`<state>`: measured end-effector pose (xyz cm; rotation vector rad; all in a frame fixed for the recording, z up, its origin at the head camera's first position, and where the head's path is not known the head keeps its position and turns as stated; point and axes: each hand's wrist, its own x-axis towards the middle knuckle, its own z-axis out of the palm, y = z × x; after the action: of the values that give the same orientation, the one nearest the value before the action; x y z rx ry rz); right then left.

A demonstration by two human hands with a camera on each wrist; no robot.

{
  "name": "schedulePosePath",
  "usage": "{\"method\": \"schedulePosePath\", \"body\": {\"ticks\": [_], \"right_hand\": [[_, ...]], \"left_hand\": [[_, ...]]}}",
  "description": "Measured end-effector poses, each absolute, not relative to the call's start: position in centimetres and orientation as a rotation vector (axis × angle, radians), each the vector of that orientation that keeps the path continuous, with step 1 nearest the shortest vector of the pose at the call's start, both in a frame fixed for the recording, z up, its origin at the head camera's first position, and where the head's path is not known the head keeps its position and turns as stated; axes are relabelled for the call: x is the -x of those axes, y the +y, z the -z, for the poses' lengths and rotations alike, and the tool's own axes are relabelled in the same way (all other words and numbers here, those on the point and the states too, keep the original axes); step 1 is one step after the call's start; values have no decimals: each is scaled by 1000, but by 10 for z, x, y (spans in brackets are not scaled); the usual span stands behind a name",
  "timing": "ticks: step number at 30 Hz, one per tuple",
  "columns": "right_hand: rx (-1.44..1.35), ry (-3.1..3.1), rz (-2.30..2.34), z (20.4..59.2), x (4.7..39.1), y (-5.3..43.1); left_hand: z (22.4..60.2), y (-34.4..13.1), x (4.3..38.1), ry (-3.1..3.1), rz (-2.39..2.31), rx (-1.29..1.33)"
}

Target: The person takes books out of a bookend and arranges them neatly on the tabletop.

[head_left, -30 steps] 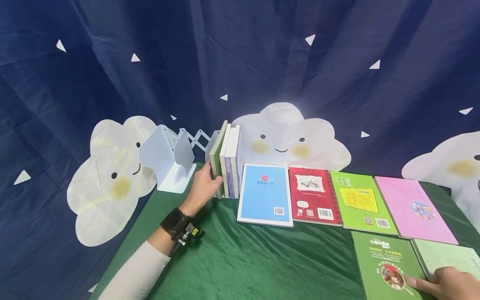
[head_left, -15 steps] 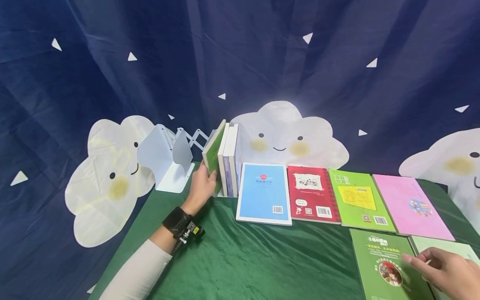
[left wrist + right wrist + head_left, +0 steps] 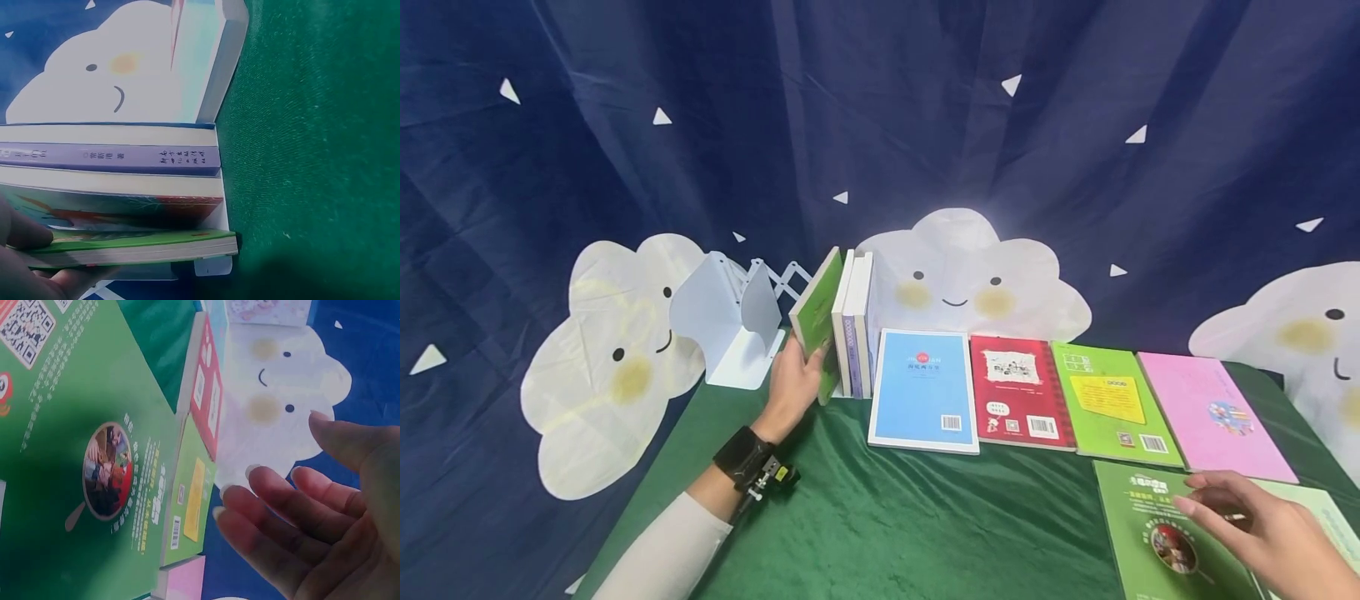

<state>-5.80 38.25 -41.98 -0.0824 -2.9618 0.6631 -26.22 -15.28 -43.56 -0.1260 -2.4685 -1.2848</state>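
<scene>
My left hand [image 3: 793,382] grips a green book [image 3: 817,315] by its near edge, thumb on the cover. That book leans left, with a gap between it and the other upright books [image 3: 858,333]; in the left wrist view its lower end stands over the white base of the bookend [image 3: 215,267]. My right hand [image 3: 1262,527] hovers over a flat green book [image 3: 1138,542] with a round picture. In the right wrist view the fingers of my right hand [image 3: 300,531] are loosely bent and hold nothing.
A white expandable bookend [image 3: 718,317] stands at the back left. Lying in a row are a blue book [image 3: 922,383], a red book [image 3: 1022,408], a lime book [image 3: 1120,400] and a pink book [image 3: 1217,417]. A pale green book [image 3: 1326,508] lies partly behind my right hand.
My left hand has pulled the upright green book leftward, tilting it away from its neighbours. My right hand has lifted off the flat green book and shifted up and left.
</scene>
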Motion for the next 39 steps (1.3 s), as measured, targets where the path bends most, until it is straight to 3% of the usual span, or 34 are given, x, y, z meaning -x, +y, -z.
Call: {"method": "schedulePosePath", "body": {"ticks": [10, 39], "right_hand": [[-104, -2898, -699, 427, 61, 374], [-317, -2757, -867, 416, 63, 337]], "left_hand": [[431, -169, 242, -2440, 1437, 167], [376, -204, 156, -2395, 1162, 139]]}}
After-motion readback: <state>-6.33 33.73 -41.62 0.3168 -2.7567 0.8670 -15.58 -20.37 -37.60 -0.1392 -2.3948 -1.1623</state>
